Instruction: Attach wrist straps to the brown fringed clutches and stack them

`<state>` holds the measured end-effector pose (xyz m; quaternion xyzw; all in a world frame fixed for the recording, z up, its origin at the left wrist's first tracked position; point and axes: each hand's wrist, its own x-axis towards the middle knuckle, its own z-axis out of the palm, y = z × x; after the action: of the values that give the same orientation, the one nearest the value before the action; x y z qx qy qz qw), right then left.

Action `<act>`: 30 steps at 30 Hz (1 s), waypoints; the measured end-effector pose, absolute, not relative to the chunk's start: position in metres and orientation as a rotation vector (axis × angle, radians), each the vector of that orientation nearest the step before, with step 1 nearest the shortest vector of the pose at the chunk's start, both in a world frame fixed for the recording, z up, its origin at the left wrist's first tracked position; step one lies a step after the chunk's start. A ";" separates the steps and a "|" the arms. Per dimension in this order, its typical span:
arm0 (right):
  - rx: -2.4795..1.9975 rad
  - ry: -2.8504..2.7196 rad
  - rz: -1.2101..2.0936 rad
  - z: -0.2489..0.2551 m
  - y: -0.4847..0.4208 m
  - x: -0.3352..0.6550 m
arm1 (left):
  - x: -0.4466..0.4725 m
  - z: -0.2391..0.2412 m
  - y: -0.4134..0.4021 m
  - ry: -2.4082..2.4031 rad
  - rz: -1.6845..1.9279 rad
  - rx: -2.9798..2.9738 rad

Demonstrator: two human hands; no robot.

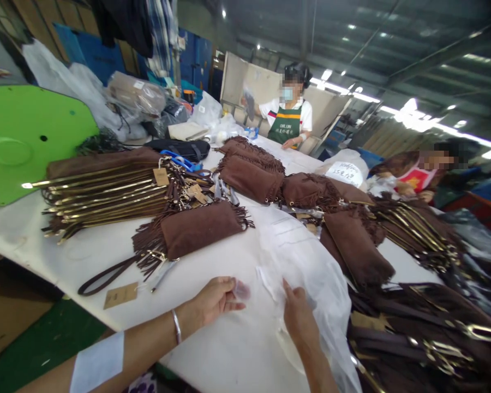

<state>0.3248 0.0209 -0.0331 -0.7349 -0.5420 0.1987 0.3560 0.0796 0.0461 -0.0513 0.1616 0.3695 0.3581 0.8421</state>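
Note:
Between the thumb and fingers of my left hand (219,301) is a small clear plastic packet (241,290), pinched above the white tabletop. My right hand (300,312) has its fingers curled in over a pile of thin white plastic sheets (317,273); what they grip, if anything, is hidden. A folded white piece (269,281) lies close to its index fingertip. Beyond my left hand rests a brown fringed pouch (200,229) with a wrist strap (106,277) and a cardboard tag (121,295).
Stacked zipped brown pouches (110,191) lie at the left, by a green panel (36,136). More pouches (251,174) line the middle, and dark bags with gold hardware (429,327) crowd the right. A person in a green apron (286,128) stands across the table; another person (417,174) is at the right.

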 end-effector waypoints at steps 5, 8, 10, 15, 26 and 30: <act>-1.827 -1.488 0.469 -0.006 -0.005 0.312 | 0.039 -0.034 0.034 0.749 0.870 0.373; -1.930 -1.256 0.841 -0.005 -0.039 0.256 | 0.013 -0.021 0.023 0.700 0.940 0.374; -1.716 -0.974 1.498 -0.011 -0.055 0.204 | -0.004 -0.012 0.012 0.675 0.973 0.378; -1.057 -0.397 1.840 -0.017 -0.051 0.099 | -0.053 0.002 -0.037 0.722 0.994 0.389; -1.365 -0.887 1.809 -0.040 -0.068 0.012 | -0.194 -0.028 -0.103 1.196 1.063 0.444; -1.336 -1.133 1.819 -0.038 -0.076 -0.014 | -0.183 -0.024 -0.089 1.184 1.082 0.695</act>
<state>-0.0139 -0.0757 -0.0382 -0.5041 -0.4275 0.6864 0.3033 -0.1833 -0.0891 -0.0239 0.3051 0.5193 0.4747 0.6418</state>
